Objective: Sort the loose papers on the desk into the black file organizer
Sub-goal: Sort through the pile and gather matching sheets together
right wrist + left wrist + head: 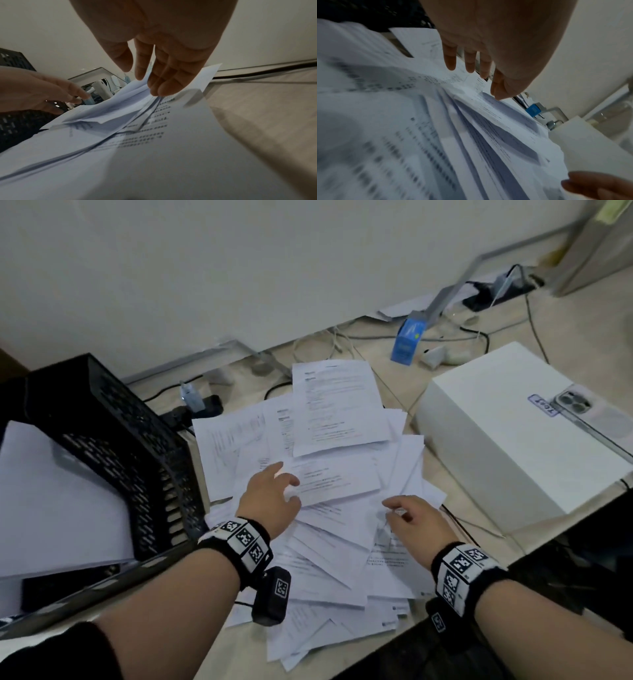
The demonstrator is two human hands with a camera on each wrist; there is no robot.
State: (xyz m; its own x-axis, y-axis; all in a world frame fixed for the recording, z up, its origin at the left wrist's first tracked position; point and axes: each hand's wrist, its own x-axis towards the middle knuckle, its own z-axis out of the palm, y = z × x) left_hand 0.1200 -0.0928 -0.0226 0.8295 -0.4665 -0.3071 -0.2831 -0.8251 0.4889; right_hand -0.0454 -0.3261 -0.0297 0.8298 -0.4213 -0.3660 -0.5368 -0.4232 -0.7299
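Observation:
A loose heap of printed white papers [329,546] is spread over the middle of the desk. The black mesh file organizer [130,440] stands at the left with white sheets [51,501] lying in it. My left hand [284,491] reaches over the heap's left part with straight, spread fingers [471,63] just above or on the top sheets [479,128]. My right hand [400,511] is over the heap's right part, its loosely bent fingertips [161,89] touching a sheet [171,148]. Neither hand grips anything.
A white box [496,440] with a phone [589,412] on top stands at the right. Behind the papers lie a blue carton [409,340], cables [342,340], a charger [195,402] and a power strip [496,292]. The wall is close behind.

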